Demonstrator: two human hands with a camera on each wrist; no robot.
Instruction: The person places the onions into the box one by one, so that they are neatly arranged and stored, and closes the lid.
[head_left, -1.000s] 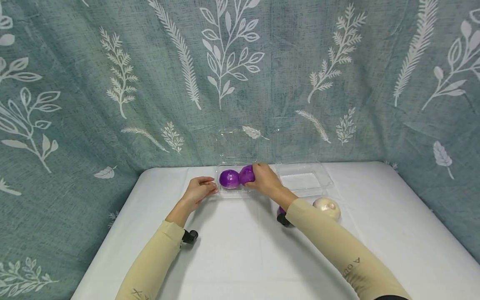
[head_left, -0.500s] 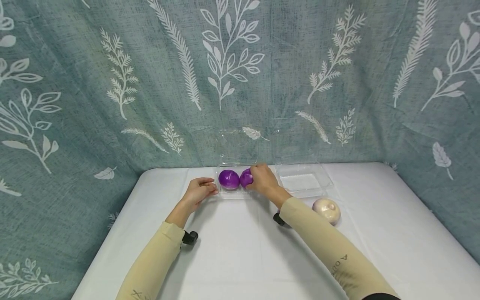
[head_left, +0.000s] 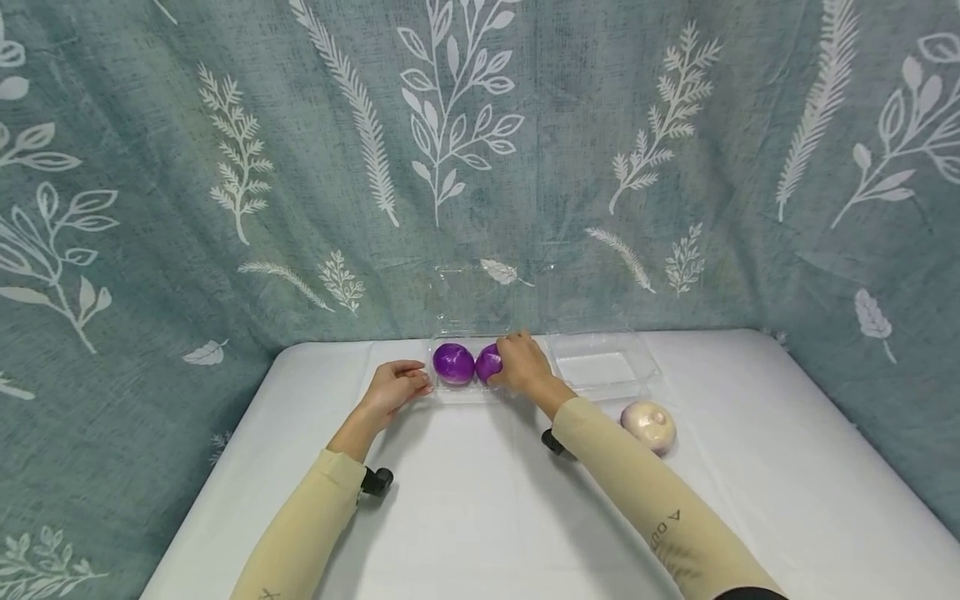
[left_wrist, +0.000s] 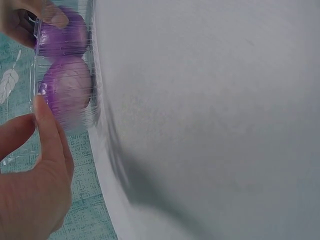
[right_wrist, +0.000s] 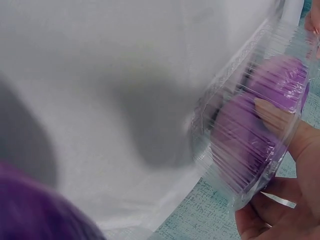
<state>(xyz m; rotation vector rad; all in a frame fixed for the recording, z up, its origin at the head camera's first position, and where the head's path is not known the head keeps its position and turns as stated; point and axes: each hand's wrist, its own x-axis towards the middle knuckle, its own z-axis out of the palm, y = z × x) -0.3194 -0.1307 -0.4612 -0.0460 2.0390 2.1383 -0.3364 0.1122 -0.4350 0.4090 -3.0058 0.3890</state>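
Note:
A clear plastic container holds two glossy purple onions near the table's far edge. The left onion sits untouched beside the other. My right hand grips the right onion inside the container; in the right wrist view its thumb lies over this onion, behind the ribbed wall. My left hand is at the container's left end. In the left wrist view, its index fingertip and thumb pinch the rim there.
A second clear container stands open to the right. Before it lies a pale, purple-tinged onion. Another purple onion shows at the right wrist view's lower left. A leaf-patterned curtain hangs behind the white table.
My right hand has moved slightly lower and forward with its onion, settling it in the container. The left onion has turned a little. My left hand stays at the container's end.

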